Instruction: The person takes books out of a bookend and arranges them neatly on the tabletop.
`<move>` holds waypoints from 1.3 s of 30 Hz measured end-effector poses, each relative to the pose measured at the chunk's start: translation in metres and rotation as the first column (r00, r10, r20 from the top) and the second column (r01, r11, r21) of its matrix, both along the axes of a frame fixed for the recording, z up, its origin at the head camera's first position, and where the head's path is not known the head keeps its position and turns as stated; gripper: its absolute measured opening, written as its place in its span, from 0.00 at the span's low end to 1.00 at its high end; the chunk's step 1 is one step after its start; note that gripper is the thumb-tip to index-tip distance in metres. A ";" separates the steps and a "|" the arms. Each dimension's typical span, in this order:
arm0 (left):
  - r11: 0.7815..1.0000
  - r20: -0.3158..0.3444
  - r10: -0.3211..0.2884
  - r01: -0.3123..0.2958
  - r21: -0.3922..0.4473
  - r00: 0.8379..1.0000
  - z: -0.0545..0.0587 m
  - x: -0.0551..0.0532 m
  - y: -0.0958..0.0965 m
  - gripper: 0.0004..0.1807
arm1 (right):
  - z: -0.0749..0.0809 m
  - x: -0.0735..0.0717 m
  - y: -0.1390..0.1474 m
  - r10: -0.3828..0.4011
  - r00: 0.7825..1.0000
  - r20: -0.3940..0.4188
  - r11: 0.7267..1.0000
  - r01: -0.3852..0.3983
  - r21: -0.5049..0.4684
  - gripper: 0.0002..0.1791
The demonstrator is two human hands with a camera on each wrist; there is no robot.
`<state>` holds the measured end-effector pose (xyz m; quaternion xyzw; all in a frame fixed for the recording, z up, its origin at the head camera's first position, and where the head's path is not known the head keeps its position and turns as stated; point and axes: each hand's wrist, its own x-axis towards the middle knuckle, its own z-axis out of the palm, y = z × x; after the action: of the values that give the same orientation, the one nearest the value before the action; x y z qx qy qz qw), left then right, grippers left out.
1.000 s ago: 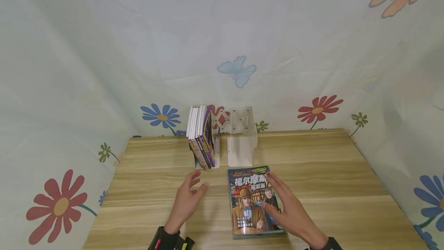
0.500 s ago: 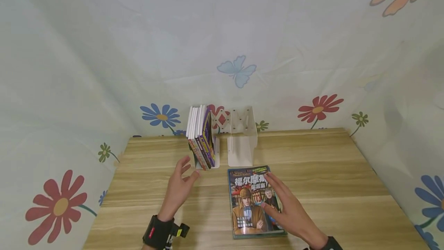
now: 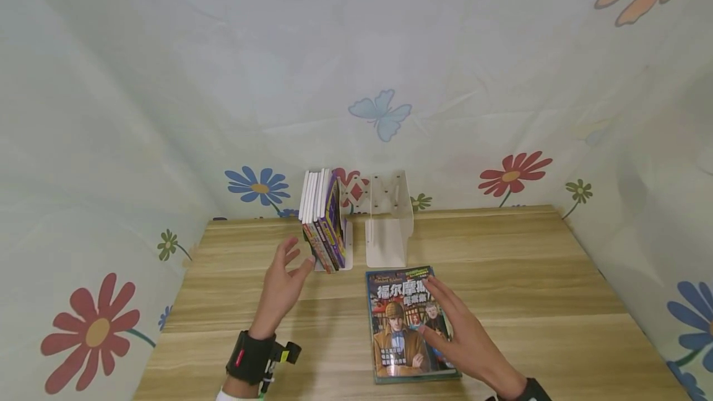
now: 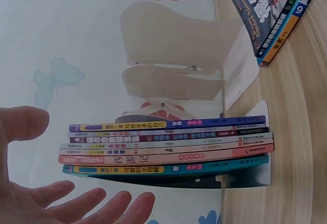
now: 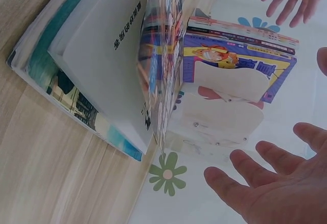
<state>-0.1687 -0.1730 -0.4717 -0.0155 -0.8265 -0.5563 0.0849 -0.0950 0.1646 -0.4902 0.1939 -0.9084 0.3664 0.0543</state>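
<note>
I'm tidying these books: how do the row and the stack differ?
The row stands on end; the stack lies flat. The row is in the rack, the stack on the table. The row shows spines in front; the stack shows a cover on top. Both hold multiple books.

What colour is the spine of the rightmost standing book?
The spine is bluish purple with a yellow stretch, best seen in the left wrist view.

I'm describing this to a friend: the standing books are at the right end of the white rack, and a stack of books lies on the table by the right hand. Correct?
Not quite: the head view shows the standing books at the left end of the white rack. The stack of books does lie on the table by the right hand.
</note>
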 end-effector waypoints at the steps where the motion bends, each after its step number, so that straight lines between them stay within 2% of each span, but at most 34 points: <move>1: 1.000 -0.003 -0.001 0.001 0.001 1.000 0.001 -0.001 0.000 0.33 | 0.000 0.000 0.000 0.000 1.000 0.002 1.000 0.000 0.001 0.39; 7: 1.000 -0.016 -0.013 0.013 0.021 1.000 0.008 -0.009 0.000 0.37 | 0.000 -0.001 0.000 0.003 1.000 0.012 1.000 -0.003 -0.002 0.40; 16: 1.000 -0.036 0.008 -0.007 0.012 0.999 0.019 -0.019 -0.002 0.33 | 0.000 -0.001 0.001 0.006 1.000 0.013 1.000 -0.005 -0.010 0.40; 23: 1.000 -0.057 0.004 -0.004 0.002 0.998 0.026 -0.028 -0.005 0.35 | 0.000 -0.001 0.002 -0.002 1.000 0.022 1.000 0.002 -0.012 0.39; 34: 1.000 -0.036 0.011 -0.011 0.001 0.999 0.036 -0.042 -0.007 0.38 | -0.001 0.000 0.002 -0.003 1.000 0.017 1.000 0.004 -0.029 0.38; 39: 1.000 -0.028 0.020 -0.020 -0.012 0.999 0.034 -0.049 -0.007 0.37 | -0.002 0.000 0.003 -0.008 1.000 0.028 0.999 0.009 -0.031 0.38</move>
<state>-0.2181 -0.1797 -0.4373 -0.0155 -0.8288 -0.5499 0.1020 -0.0950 0.1676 -0.4917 0.1839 -0.9042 0.3827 0.0460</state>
